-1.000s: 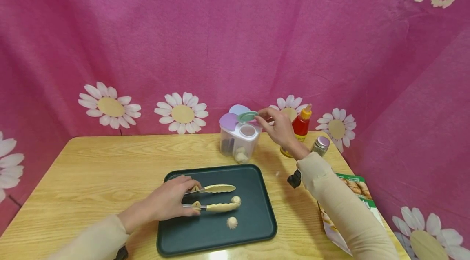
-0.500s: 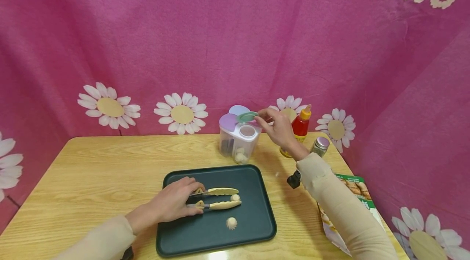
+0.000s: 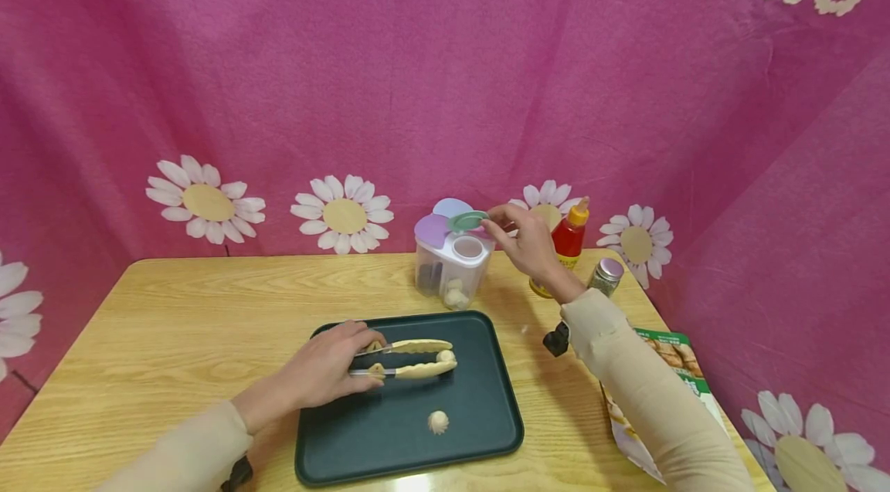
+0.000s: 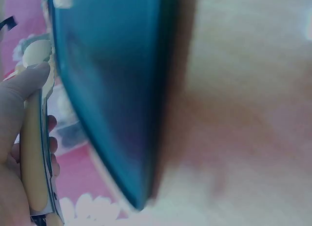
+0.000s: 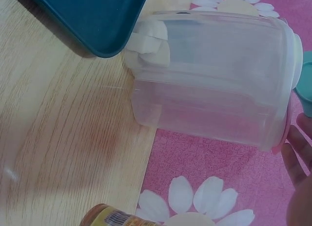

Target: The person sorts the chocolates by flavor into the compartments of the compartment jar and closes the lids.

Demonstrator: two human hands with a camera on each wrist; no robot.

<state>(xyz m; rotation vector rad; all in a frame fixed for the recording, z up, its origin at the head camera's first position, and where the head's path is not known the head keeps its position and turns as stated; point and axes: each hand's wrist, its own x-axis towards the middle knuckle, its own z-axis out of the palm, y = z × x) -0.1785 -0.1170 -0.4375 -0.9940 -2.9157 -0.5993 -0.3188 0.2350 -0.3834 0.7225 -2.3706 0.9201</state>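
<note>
My left hand [image 3: 334,364] grips a pair of tongs [image 3: 424,371] with cream scalloped tips, above the dark tray [image 3: 403,453]. The tips stand apart. A small whitish swirled piece [image 3: 446,357] sits between them at the far end, against the nearer tip. Another such piece [image 3: 438,422] lies on the tray. Behind the tray, my right hand [image 3: 531,245] pinches the green lid [image 3: 467,221] of a clear divided container [image 3: 452,276], holding it raised off a round opening. Whitish pieces lie at the bottom of that compartment. In the left wrist view, my thumb lies along the tongs' handle [image 4: 34,153].
A red sauce bottle [image 3: 568,237] and a spice jar [image 3: 607,276] with a purplish cap stand right of the container. A printed food bag [image 3: 670,353] lies partly under my right sleeve. A pink flowered cloth [image 3: 417,90] hangs behind the wooden table [image 3: 229,299].
The tongs shifted right until their tips flanked the whitish piece, then moved toward the far side of the tray, and the piece moved with them. My right hand and the lid stayed still.
</note>
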